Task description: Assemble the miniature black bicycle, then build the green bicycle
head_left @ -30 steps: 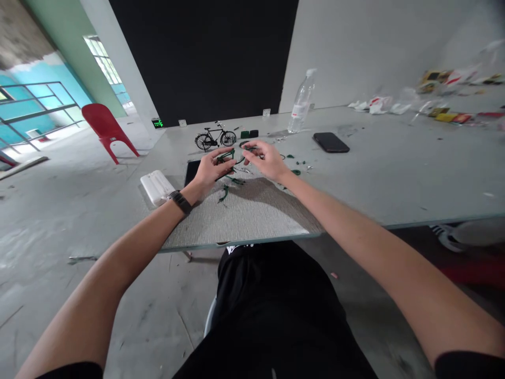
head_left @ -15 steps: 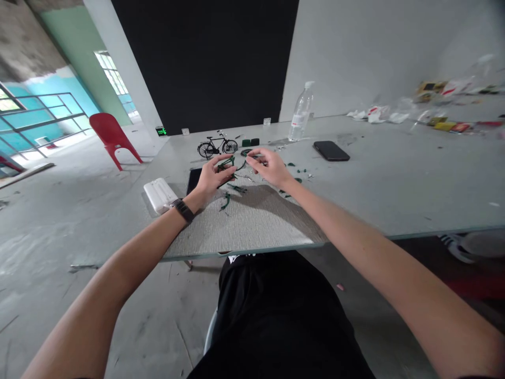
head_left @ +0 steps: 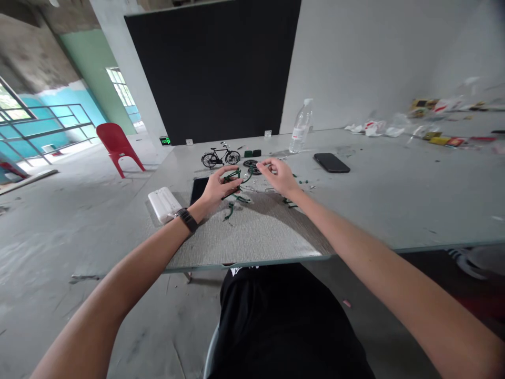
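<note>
My left hand (head_left: 221, 185) is closed around a small green model bicycle frame (head_left: 234, 175), held just above the table. A thin, dark curved strip (head_left: 249, 178), like a mudguard, sticks out from the frame's right side. My right hand (head_left: 278, 175) is pinched just right of that strip; anything between its fingertips is too small to make out. Below the frame lie green bicycle parts (head_left: 229, 211). Beyond my fingers are loose dark model wheels (head_left: 251, 164). An assembled black model bicycle (head_left: 221, 156) stands upright behind my left hand.
A dark flat device (head_left: 198, 189) and a white ribbed object (head_left: 164, 204) lie left of my hands. Farther back stand a water bottle (head_left: 302, 126) and two small dark blocks (head_left: 252, 153). A black phone (head_left: 332, 162) lies to the right, with plastic wrappers (head_left: 374, 128) beyond it.
My right hand has drawn slightly to the right, away from the curved strip. My left hand still holds the frame. The whole view has shifted as my head tilted up a little.
</note>
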